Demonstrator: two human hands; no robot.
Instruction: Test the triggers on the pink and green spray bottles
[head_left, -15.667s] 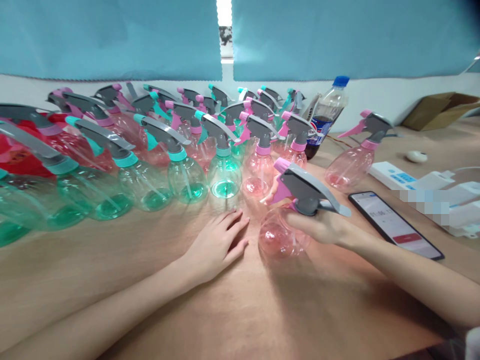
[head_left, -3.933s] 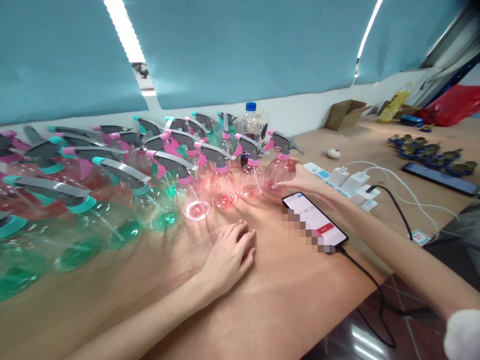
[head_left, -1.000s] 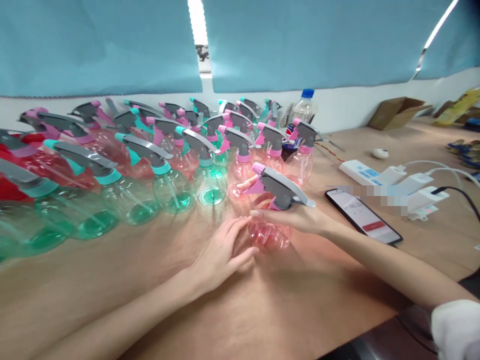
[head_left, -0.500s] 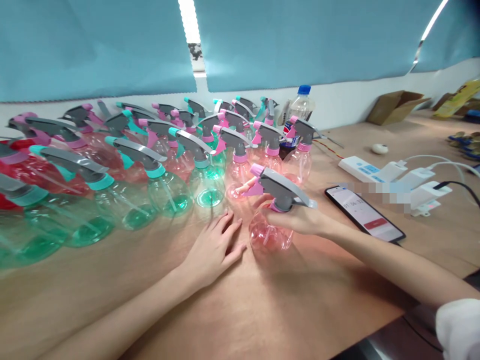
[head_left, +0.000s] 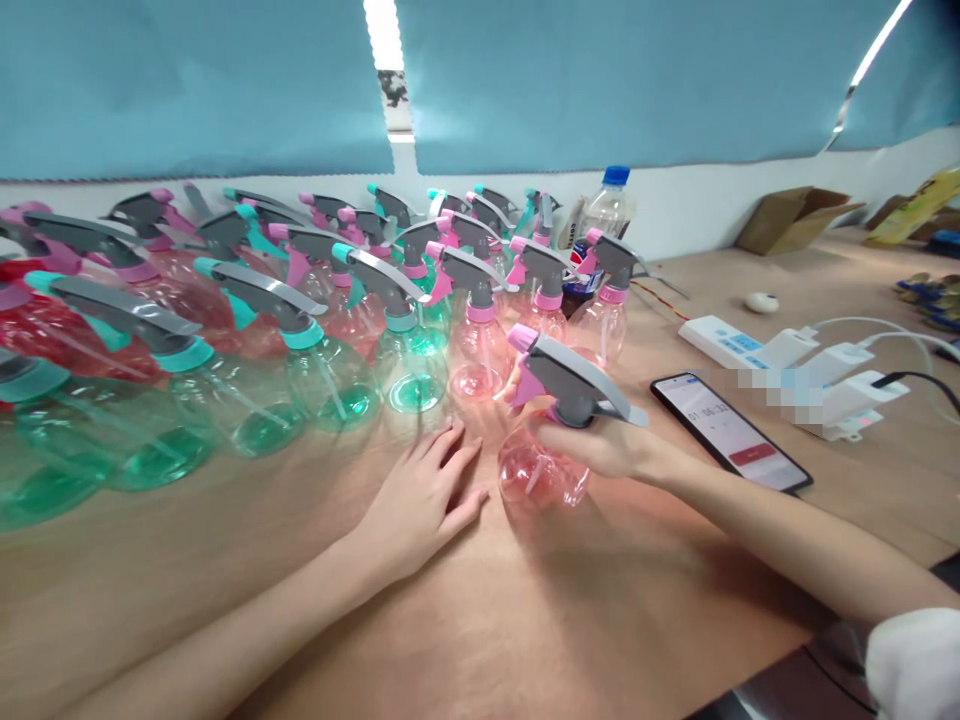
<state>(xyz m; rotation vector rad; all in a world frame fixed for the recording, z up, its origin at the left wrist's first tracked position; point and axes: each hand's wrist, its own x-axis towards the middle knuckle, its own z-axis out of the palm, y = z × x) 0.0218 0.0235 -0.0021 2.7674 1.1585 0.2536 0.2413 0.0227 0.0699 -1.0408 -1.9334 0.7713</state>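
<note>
My right hand (head_left: 615, 446) is wrapped round the neck of a pink spray bottle (head_left: 536, 478) with a grey and pink trigger head. A finger lies near the pink trigger, and the nozzle points up and to the left. The bottle stands slightly tilted at the table surface; whether its base fully touches cannot be made out. Flat on the brown table (head_left: 420, 640), my left hand (head_left: 420, 500) rests with fingers spread, holding nothing. Just beyond it stand a green spray bottle (head_left: 411, 378) and another pink spray bottle (head_left: 480, 368).
Several more green and pink spray bottles crowd the left and back. A blue-capped drink bottle (head_left: 606, 210) stands behind them. On the right lie a phone (head_left: 724, 425), a power strip (head_left: 724, 345) with plugged chargers, a white rounded object (head_left: 761, 302) and an open cardboard box (head_left: 787, 222).
The held spray bottle's head has tipped slightly to the right with my right hand, still gripped. My left hand stays flat in place. The camera view has shifted a little.
</note>
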